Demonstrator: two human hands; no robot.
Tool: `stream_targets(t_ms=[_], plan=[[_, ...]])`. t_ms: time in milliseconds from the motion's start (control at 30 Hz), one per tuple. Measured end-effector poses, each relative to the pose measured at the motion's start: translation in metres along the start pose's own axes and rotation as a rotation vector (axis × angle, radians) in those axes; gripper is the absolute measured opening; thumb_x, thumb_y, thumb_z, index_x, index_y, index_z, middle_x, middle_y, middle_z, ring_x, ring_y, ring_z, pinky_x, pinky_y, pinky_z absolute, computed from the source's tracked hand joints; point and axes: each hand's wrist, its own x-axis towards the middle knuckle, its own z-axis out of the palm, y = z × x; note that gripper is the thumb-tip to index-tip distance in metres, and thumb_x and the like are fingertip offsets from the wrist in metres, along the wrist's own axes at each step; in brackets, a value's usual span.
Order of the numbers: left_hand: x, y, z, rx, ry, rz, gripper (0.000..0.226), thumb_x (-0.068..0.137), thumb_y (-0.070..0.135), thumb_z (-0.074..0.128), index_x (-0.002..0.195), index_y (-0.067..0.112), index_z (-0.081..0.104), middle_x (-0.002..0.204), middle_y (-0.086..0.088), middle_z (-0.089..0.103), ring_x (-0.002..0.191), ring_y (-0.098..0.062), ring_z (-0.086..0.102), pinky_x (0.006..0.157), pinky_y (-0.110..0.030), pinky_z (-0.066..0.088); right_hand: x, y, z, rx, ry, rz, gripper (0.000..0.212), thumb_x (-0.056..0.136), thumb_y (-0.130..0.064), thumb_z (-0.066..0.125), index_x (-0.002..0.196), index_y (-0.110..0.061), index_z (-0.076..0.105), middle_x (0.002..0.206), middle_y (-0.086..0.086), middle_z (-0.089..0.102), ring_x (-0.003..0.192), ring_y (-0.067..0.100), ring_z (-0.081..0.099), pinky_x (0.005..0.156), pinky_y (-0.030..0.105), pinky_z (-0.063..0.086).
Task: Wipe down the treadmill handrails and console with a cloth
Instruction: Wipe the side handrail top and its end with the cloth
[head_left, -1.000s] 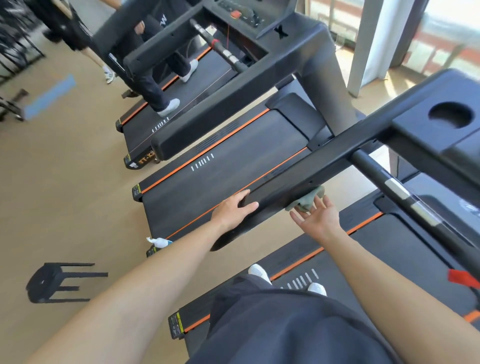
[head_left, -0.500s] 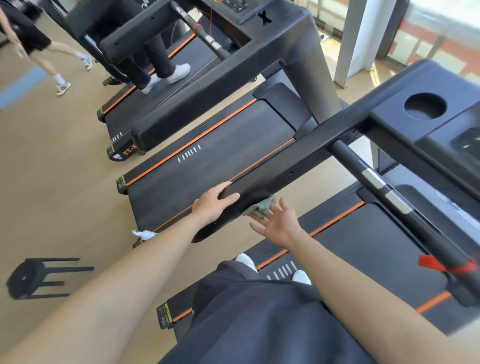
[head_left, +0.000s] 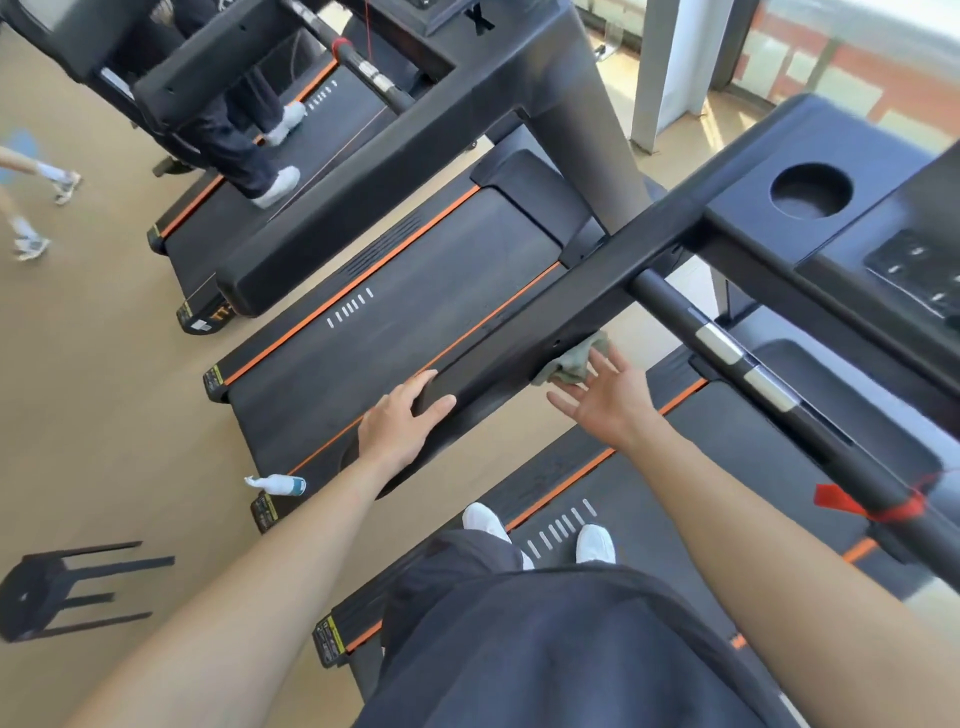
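I can't see most of the grey-green cloth; it's tucked under the black handrail. The console is cut off at the frame's right edge. My left hand grips the handrail's near end, fingers curled over it. My right hand is palm-up w/ fingers straight and spread, tips pressing the cloth to the rail's underside. Gym room: tan floor, more treadmills in a row, spray bottle on the next deck, black stool lower left.
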Motion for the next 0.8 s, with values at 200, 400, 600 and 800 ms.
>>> stream_targets(t_ms=[200, 400, 600, 800], plan=[[0.0, 0.0, 0.0, 0.0, -0.003, -0.004, 0.057, 0.094, 0.068, 0.049, 0.146, 0.046, 0.044, 0.147, 0.013, 0.053, 0.136, -0.017, 0.047, 0.106, -0.04, 0.036, -0.001, -0.014, -0.002, 0.043, 0.023, -0.086, 0.05, 0.101, -0.047, 0.044, 0.147, -0.027, 0.046, 0.146, 0.004, 0.051, 0.127, 0.031, 0.057, 0.108, 0.055, 0.041], [-0.002, -0.001, -0.004, -0.043, -0.022, -0.017, 0.058, 0.092, 0.069, 0.052, 0.145, 0.048, 0.045, 0.147, 0.015, 0.052, 0.137, -0.016, 0.046, 0.106, -0.038, 0.037, 0.006, 0.028, 0.012, -0.009, 0.017, 0.054, 0.06, 0.097, -0.055, 0.049, 0.146, -0.019, 0.049, 0.144, 0.01, 0.051, 0.129, 0.029, 0.053, 0.104, 0.052, 0.045], [-0.001, -0.001, -0.003, -0.028, -0.012, -0.01, 0.058, 0.092, 0.07, 0.051, 0.145, 0.047, 0.045, 0.148, 0.015, 0.052, 0.137, -0.016, 0.046, 0.108, -0.041, 0.038, -0.003, 0.081, 0.02, -0.018, -0.029, 0.232, 0.058, 0.098, -0.058, 0.042, 0.135, -0.016, 0.059, 0.135, 0.013, 0.059, 0.119, 0.033, 0.062, 0.109, 0.055, 0.04], [0.001, -0.004, -0.002, -0.017, -0.004, 0.001, 0.059, 0.091, 0.071, 0.05, 0.145, 0.047, 0.045, 0.146, 0.014, 0.053, 0.137, -0.016, 0.046, 0.108, -0.042, 0.039, -0.01, 0.077, 0.015, 0.075, -0.022, 0.23, 0.055, 0.096, -0.053, 0.048, 0.134, -0.015, 0.059, 0.139, 0.016, 0.058, 0.123, 0.037, 0.061, 0.111, 0.055, 0.039]])
